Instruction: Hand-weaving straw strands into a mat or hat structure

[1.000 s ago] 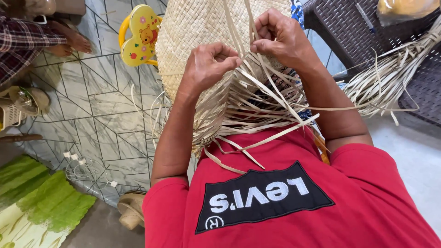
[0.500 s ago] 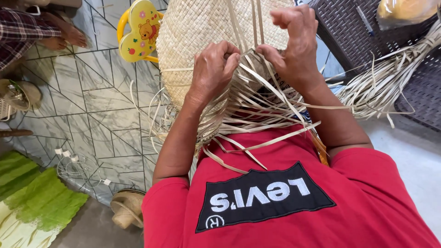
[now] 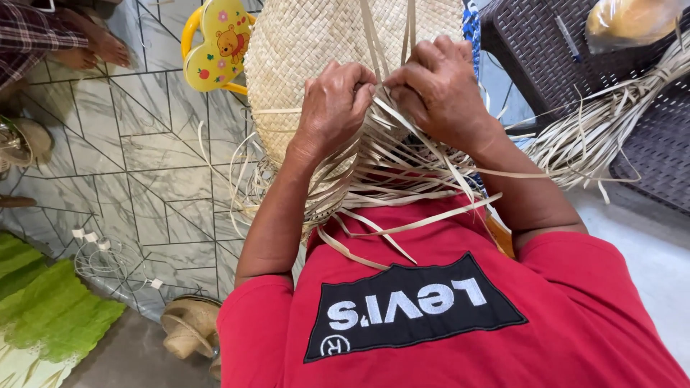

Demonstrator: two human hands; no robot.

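Note:
A pale woven straw mat [image 3: 309, 50] rests over my lap, its loose flat strips [image 3: 402, 179] fanning toward my red shirt. My left hand [image 3: 334, 108] is curled on strips at the woven edge. My right hand [image 3: 438, 90] sits beside it, fingers closed on strips, knuckles nearly touching the left. Two long strips [image 3: 374, 36] rise up between the hands. The fingertips are hidden in the weave.
A bundle of dry straw strips [image 3: 604, 129] lies on a dark wicker seat [image 3: 647, 108] at right. A yellow child's stool [image 3: 215, 47] stands on the patterned tile floor [image 3: 144, 179]. Another person's bare feet [image 3: 100, 47] show at top left. Green cloth [image 3: 43, 309] and a small straw hat [image 3: 190, 327] lie lower left.
Both hands have drawn closer together at the woven edge. My right hand came down from its raised position to sit level with the left.

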